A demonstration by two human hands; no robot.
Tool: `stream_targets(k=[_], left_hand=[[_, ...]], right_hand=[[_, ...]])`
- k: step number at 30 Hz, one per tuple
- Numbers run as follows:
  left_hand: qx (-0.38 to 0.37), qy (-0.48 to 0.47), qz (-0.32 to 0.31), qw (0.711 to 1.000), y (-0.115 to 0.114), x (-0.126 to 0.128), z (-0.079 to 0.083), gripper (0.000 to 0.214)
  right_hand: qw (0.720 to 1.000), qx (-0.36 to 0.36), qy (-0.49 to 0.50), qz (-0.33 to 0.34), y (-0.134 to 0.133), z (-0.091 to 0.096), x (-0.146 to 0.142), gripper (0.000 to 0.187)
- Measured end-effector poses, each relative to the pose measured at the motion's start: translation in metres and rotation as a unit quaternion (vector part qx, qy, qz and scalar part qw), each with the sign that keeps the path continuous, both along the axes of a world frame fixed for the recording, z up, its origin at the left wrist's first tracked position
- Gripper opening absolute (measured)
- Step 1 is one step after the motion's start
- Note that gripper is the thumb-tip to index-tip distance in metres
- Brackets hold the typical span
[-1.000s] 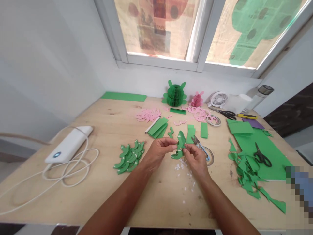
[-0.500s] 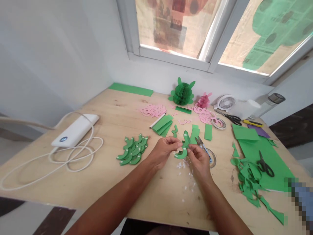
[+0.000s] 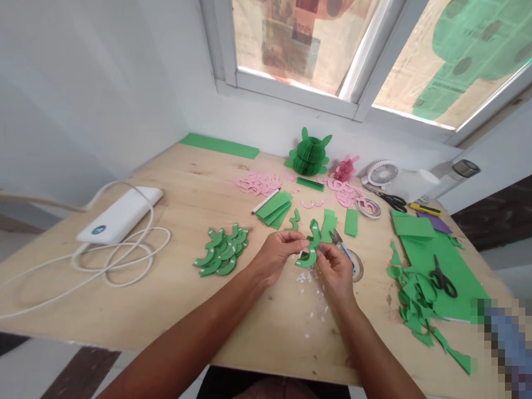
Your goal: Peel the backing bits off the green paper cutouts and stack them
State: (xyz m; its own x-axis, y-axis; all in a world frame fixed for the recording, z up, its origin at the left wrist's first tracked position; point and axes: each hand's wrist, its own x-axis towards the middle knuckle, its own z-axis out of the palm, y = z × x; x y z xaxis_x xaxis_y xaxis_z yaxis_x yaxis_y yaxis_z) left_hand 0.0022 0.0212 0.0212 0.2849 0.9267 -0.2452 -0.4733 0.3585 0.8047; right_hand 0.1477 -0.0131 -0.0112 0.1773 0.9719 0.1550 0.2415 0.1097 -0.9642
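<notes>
Both my hands hold a curved green paper cutout with small white tape pieces, just above the wooden table. My left hand pinches its upper left side. My right hand pinches its lower right side with closed fingers. A pile of several similar green cutouts lies to the left of my left hand. White paper scraps are scattered under my hands. A small pair of snips and a tape ring lie just right of my right hand.
A white power bank with a coiled cable sits at left. Folded green strips, pink cutouts, green and pink paper figures, a tape roll, a small fan, black scissors on green sheets and scraps.
My hands stay on the green cutout with almost no shift of the fingers. The camera has swung a little to the left and down, so the table's things sit further right.
</notes>
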Motion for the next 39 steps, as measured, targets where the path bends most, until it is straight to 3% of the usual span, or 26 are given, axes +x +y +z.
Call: stream_targets(k=[8,19,27,31,39], left_hand=[[-0.015,-0.029,-0.002,0.999,0.000,0.000,0.000,0.014],[-0.027,-0.122,-0.061,0.990,0.007,-0.013,0.000,0.013],[-0.008,-0.099,-0.087,0.991,0.001,-0.003,-0.003,0.011],[-0.014,-0.086,-0.068,0.994,-0.001,0.000,-0.004,0.011],[-0.020,-0.073,-0.062,0.995,0.000,0.001,-0.006,0.013]], right_hand=[[0.999,-0.006,0.041,-0.017,0.001,-0.003,-0.002,0.021],[0.989,-0.028,0.140,-0.026,0.005,-0.004,0.001,0.022],[0.995,0.013,0.089,-0.032,0.003,-0.003,-0.001,0.023],[0.998,0.033,0.043,-0.032,-0.001,0.002,-0.003,0.030],[0.990,0.120,-0.065,-0.020,-0.004,0.008,-0.004,0.005]])
